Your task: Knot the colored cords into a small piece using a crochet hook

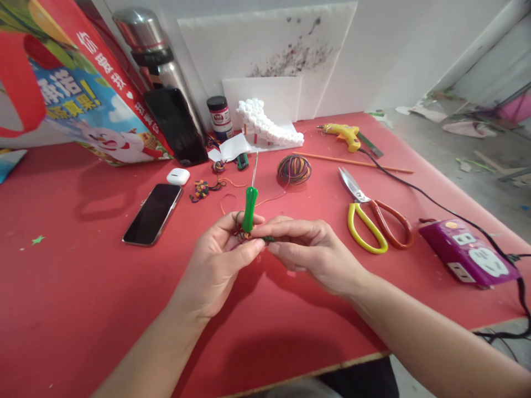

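Observation:
In front of me, both hands are closed on a small piece of multicoloured yarn work (pixel 269 239), mostly hidden by the fingers. My left hand (pixel 222 251) grips its left side, with yarn around the fingers. With thumb and fingertips, my right hand (pixel 305 243) pinches its dark green right end. Between the hands a crochet hook (pixel 249 209) points upward, its green handle low by my left fingers and its thin metal shaft on top. Which fingers support it is hidden. An orange strand runs from the hands towards a multicoloured yarn ball (pixel 294 169).
Scissors (pixel 365 207) and a purple power socket block (pixel 468 251) lie at right. Behind are a yellow glue gun (pixel 342 134), a thin stick (pixel 357 162) and a white model (pixel 267 124). Left are a phone (pixel 153 214), an earbud case (pixel 178 176), finished yarn pieces (pixel 202 190) and a bag (pixel 112 110).

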`<control>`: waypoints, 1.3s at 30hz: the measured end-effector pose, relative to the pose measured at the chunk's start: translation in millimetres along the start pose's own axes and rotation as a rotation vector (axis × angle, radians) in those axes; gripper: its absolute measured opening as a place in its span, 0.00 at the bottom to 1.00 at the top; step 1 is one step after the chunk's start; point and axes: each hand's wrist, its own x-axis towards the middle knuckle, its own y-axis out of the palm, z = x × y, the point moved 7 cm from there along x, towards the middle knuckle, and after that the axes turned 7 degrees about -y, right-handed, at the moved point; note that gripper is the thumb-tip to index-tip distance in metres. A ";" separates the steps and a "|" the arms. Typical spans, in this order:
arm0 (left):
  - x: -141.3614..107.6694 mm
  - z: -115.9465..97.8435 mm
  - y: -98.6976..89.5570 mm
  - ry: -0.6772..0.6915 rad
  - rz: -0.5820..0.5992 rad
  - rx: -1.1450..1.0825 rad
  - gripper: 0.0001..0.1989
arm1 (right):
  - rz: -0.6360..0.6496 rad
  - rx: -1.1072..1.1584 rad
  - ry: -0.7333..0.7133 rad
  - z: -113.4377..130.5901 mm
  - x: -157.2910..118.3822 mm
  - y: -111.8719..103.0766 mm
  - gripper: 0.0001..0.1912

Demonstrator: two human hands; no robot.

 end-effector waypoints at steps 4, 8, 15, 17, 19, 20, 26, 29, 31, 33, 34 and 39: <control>0.2 0.5 -0.5 0.004 0.010 0.011 0.15 | 0.014 0.011 -0.029 0.0 -0.6 -0.3 0.15; 0.9 1.9 -1.0 0.001 0.014 0.019 0.15 | 0.012 -0.017 -0.063 1.9 -0.5 -0.4 0.18; 1.0 1.4 -1.0 -0.002 0.007 0.009 0.15 | 0.027 -0.005 -0.076 3.0 -0.4 1.2 0.18; 0.8 0.5 0.3 0.001 0.019 0.001 0.14 | 0.037 0.028 -0.070 2.9 -0.6 2.2 0.17; 1.0 0.1 1.5 0.001 0.028 -0.007 0.14 | 0.043 0.044 -0.061 3.1 -0.9 3.0 0.16; 1.0 0.1 1.8 0.001 0.029 -0.011 0.14 | 0.044 0.044 -0.054 3.2 -1.0 3.1 0.16; 0.7 0.5 1.6 -0.009 0.031 -0.021 0.14 | 0.028 0.026 -0.043 3.5 -1.2 1.6 0.15; 0.7 0.8 1.3 -0.019 0.035 -0.026 0.14 | 0.030 -0.002 -0.068 5.0 -1.0 1.6 0.16; 1.0 0.7 0.6 -0.017 0.027 -0.019 0.14 | 0.033 -0.026 -0.087 6.5 -1.0 1.9 0.17; 1.3 1.1 -0.2 -0.014 0.017 -0.008 0.15 | 0.036 -0.046 -0.100 7.7 -1.1 2.2 0.17; 1.4 1.5 -0.4 -0.015 0.015 -0.004 0.15 | 0.035 -0.052 -0.106 8.2 -1.1 2.2 0.16; 1.3 2.6 -0.8 -0.020 0.017 0.001 0.15 | 0.002 -0.046 -0.122 9.0 -1.0 -0.2 0.13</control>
